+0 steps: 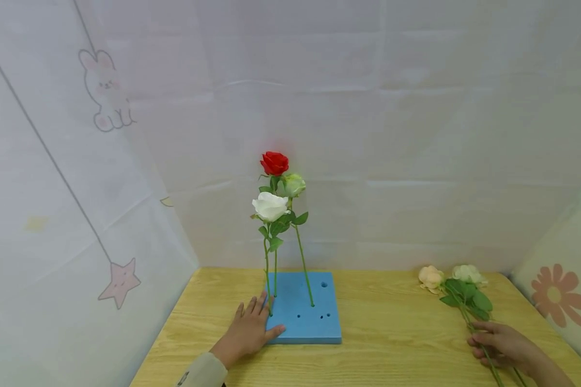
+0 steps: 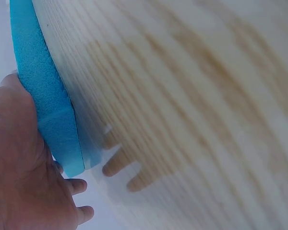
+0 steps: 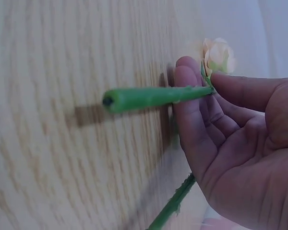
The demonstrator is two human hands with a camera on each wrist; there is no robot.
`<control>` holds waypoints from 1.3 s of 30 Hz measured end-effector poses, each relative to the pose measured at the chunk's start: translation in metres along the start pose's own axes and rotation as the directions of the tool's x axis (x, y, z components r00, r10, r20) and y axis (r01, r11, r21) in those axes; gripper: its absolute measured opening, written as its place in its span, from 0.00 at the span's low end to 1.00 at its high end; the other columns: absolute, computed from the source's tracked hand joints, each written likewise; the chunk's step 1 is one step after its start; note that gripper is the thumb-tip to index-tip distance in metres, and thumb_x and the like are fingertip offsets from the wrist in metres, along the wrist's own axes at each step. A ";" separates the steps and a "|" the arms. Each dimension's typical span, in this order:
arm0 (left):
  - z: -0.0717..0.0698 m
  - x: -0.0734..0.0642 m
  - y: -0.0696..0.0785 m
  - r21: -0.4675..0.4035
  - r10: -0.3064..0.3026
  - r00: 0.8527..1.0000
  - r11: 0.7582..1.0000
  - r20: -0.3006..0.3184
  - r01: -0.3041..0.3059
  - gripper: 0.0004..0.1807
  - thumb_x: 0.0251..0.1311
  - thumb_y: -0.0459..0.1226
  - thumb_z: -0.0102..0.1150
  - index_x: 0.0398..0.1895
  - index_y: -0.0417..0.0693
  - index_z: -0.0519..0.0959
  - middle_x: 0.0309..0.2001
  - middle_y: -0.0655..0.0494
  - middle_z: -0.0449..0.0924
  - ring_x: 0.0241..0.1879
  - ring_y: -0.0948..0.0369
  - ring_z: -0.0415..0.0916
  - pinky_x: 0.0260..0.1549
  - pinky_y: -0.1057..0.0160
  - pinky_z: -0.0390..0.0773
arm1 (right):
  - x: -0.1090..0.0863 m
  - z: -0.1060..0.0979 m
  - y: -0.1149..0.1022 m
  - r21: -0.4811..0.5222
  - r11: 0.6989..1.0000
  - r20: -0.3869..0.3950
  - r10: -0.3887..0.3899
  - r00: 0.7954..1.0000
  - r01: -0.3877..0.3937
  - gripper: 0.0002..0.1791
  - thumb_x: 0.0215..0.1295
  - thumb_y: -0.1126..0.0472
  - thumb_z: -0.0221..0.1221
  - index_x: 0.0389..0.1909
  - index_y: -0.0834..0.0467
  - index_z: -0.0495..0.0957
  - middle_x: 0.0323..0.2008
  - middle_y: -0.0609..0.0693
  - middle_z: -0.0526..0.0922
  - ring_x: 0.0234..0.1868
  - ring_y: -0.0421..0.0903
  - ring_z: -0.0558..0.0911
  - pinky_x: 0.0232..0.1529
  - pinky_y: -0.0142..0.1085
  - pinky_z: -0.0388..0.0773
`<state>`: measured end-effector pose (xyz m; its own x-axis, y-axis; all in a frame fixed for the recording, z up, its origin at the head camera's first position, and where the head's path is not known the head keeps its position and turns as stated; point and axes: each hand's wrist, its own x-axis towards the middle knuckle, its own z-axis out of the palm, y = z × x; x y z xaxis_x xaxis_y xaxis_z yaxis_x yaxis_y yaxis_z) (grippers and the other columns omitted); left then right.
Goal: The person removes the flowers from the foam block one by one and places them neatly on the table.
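Note:
A blue foam block [image 1: 305, 328] with holes in its top holds three upright artificial roses: a red rose [image 1: 274, 163], a pale green rose [image 1: 294, 185] and a white rose [image 1: 270, 207]. My left hand [image 1: 246, 333] rests on the block's left edge with its fingers spread, near the white rose's stem. At the right, my right hand [image 1: 505, 346] pinches the stem of a peach flower [image 1: 431, 278] between thumb and fingers. The green stem [image 3: 149, 97] points toward the right wrist camera, its cut end bare. Beside it lies a cream-white flower [image 1: 468, 274], its stem passing by the hand.
Everything stands on a wooden table [image 1: 387, 322]. A pale curtain [image 1: 416, 134] hangs behind it, and printed sheets close in both sides. Green leaves [image 1: 469, 298] of the two right-hand flowers overlap.

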<state>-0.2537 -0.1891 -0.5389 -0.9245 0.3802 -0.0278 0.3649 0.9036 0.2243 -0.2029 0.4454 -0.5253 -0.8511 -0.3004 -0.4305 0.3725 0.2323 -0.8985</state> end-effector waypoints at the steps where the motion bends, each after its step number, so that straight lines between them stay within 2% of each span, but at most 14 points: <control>1: 0.000 0.000 0.000 0.002 -0.001 1.000 1.000 0.002 0.001 0.52 0.67 0.74 0.35 0.76 0.42 0.64 0.82 0.43 0.43 0.78 0.38 0.47 0.69 0.28 0.48 | -0.001 0.001 -0.002 -0.003 1.000 -0.002 0.008 1.000 -0.008 0.48 0.79 0.60 0.52 0.71 0.83 0.26 0.45 0.51 0.84 0.39 0.46 0.85 0.45 0.44 0.84; 13: -0.005 -0.001 0.003 0.002 -0.009 1.000 1.000 0.011 0.009 0.51 0.67 0.72 0.37 0.76 0.41 0.64 0.81 0.43 0.43 0.78 0.38 0.47 0.69 0.28 0.48 | -0.001 0.006 -0.009 -0.089 0.996 -0.016 0.006 1.000 -0.008 0.48 0.80 0.55 0.49 0.72 0.81 0.27 0.42 0.53 0.83 0.35 0.44 0.81 0.39 0.41 0.84; 18: -0.004 0.000 0.000 0.013 -0.012 1.000 1.000 0.018 0.012 0.52 0.67 0.73 0.35 0.76 0.41 0.63 0.82 0.44 0.42 0.78 0.38 0.46 0.69 0.29 0.48 | -0.002 0.006 -0.010 -0.123 0.992 -0.057 0.013 0.998 -0.020 0.46 0.81 0.50 0.48 0.75 0.79 0.34 0.43 0.51 0.85 0.37 0.45 0.85 0.34 0.38 0.82; 22: -0.003 0.000 0.000 0.006 -0.011 1.000 1.000 0.022 0.011 0.52 0.67 0.73 0.35 0.76 0.41 0.63 0.82 0.44 0.42 0.78 0.38 0.46 0.69 0.28 0.48 | -0.005 0.009 -0.014 -0.183 0.982 -0.118 0.026 0.993 -0.048 0.43 0.81 0.48 0.49 0.75 0.79 0.44 0.42 0.52 0.86 0.39 0.49 0.86 0.35 0.41 0.83; 26: -0.003 0.000 0.001 0.002 -0.010 1.000 1.000 0.024 0.010 0.52 0.67 0.73 0.35 0.77 0.42 0.63 0.82 0.44 0.41 0.78 0.38 0.46 0.70 0.29 0.47 | -0.005 0.012 -0.018 -0.277 0.956 -0.212 0.040 0.976 -0.099 0.39 0.79 0.47 0.50 0.72 0.77 0.56 0.50 0.66 0.83 0.44 0.54 0.85 0.42 0.47 0.84; 29: -0.003 0.000 0.001 0.004 -0.009 1.000 1.000 0.022 0.009 0.52 0.67 0.73 0.34 0.77 0.42 0.62 0.82 0.44 0.42 0.78 0.39 0.46 0.70 0.29 0.48 | -0.006 0.012 -0.020 -0.320 0.940 -0.242 0.037 0.970 -0.115 0.38 0.79 0.48 0.51 0.71 0.77 0.59 0.57 0.76 0.75 0.49 0.60 0.85 0.47 0.51 0.84; 33: -0.003 0.000 0.001 -0.005 -0.008 1.000 1.000 0.018 0.008 0.52 0.67 0.73 0.35 0.77 0.42 0.62 0.82 0.43 0.42 0.78 0.39 0.47 0.69 0.29 0.48 | -0.008 0.013 -0.022 -0.345 0.935 -0.225 0.008 0.974 -0.087 0.37 0.80 0.49 0.49 0.70 0.79 0.58 0.58 0.80 0.73 0.52 0.66 0.83 0.48 0.52 0.83; 39: -0.003 -0.001 0.002 -0.009 -0.013 1.000 1.000 0.026 0.014 0.51 0.67 0.73 0.36 0.77 0.42 0.62 0.82 0.45 0.41 0.78 0.39 0.46 0.70 0.29 0.47 | -0.006 0.023 -0.030 -0.371 0.927 -0.224 -0.032 0.974 -0.054 0.38 0.81 0.48 0.48 0.70 0.79 0.57 0.61 0.80 0.70 0.55 0.68 0.81 0.50 0.52 0.83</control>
<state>-0.2525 -0.1887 -0.5352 -0.9261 0.3731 -0.0566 0.3512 0.9070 0.2323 -0.2007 0.4190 -0.4976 -0.9240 -0.0930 -0.3710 0.2545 0.5748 -0.7777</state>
